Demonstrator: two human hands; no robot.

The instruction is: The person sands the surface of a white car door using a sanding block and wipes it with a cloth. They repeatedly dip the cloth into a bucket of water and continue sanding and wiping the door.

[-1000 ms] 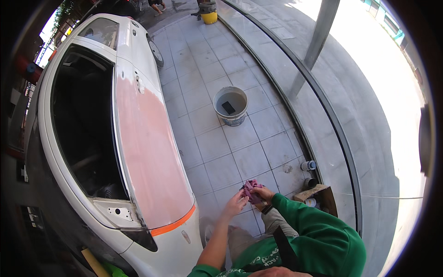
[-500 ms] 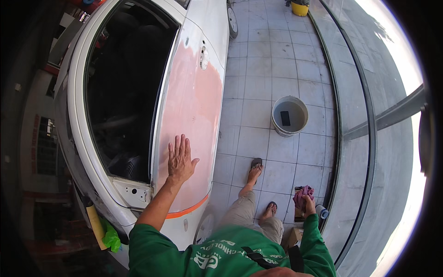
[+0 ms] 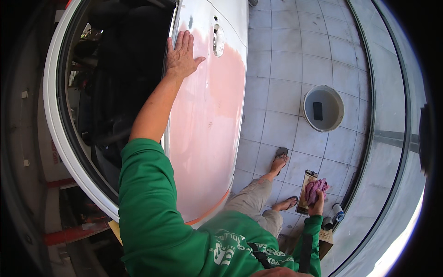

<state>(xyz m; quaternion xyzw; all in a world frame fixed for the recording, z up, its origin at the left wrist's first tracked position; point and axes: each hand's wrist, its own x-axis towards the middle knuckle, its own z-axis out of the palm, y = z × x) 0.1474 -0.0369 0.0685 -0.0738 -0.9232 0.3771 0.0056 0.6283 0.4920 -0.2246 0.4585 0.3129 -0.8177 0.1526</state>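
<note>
My left hand [image 3: 182, 59] lies palm down, fingers spread, on the upper edge of a white car door [image 3: 205, 134] with large pink filler-like patches, beside the dark window opening [image 3: 122, 55] and left of the door handle recess [image 3: 217, 39]. My right hand [image 3: 316, 203] is closed on a crumpled pink-purple cloth [image 3: 318, 187], low at my right side. A long tan board with a dark edge [image 3: 308, 180] shows just left of the cloth; I cannot tell whether it is held too.
A bucket [image 3: 336, 101] of greyish liquid, with a dark rectangle inside, stands on the tiled floor [image 3: 281, 124]. A glass panel [image 3: 387, 138] runs along the right. Cans [image 3: 338, 211] and a cardboard box [image 3: 325, 240] sit by it at lower right.
My left hand has left the cloth and moved up along the door toward the handle recess, fingers spread. My right hand kept the cloth and moved out to the right. My view has shifted.
</note>
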